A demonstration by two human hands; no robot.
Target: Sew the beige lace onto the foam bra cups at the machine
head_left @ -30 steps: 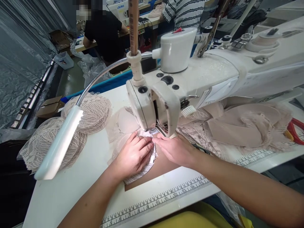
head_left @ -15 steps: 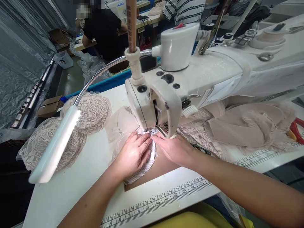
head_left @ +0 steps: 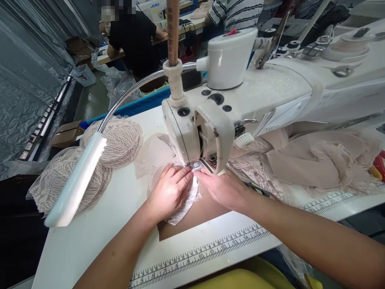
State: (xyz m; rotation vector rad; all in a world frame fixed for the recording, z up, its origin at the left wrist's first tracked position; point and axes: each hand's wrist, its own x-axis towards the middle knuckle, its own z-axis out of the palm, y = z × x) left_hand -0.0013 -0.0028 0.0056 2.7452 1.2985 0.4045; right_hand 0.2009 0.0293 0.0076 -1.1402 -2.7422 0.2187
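Under the head of a white sewing machine (head_left: 180,128), a pale lace piece (head_left: 185,208) lies with its upper end at the presser foot (head_left: 196,164). My left hand (head_left: 169,190) presses on the lace from the left, fingers together and bent over it, their tips just in front of the foot. From the other side my right hand (head_left: 225,188) pinches the lace edge close to the foot, its fingers partly hidden by the machine head. The lace's lower end hangs out below my left palm over a brown plate (head_left: 207,208).
Stacks of lace cups (head_left: 120,140) stand at the left behind a lamp (head_left: 75,180) on a bendable neck. Beige fabric (head_left: 313,160) is heaped on the right. A ruler strip (head_left: 210,255) runs along the front edge. Two people sit beyond, one in a black top (head_left: 132,40).
The lace has slid up toward the presser foot, so less of it shows below my left hand. Both hands stay near the foot. The whole view has shifted slightly.
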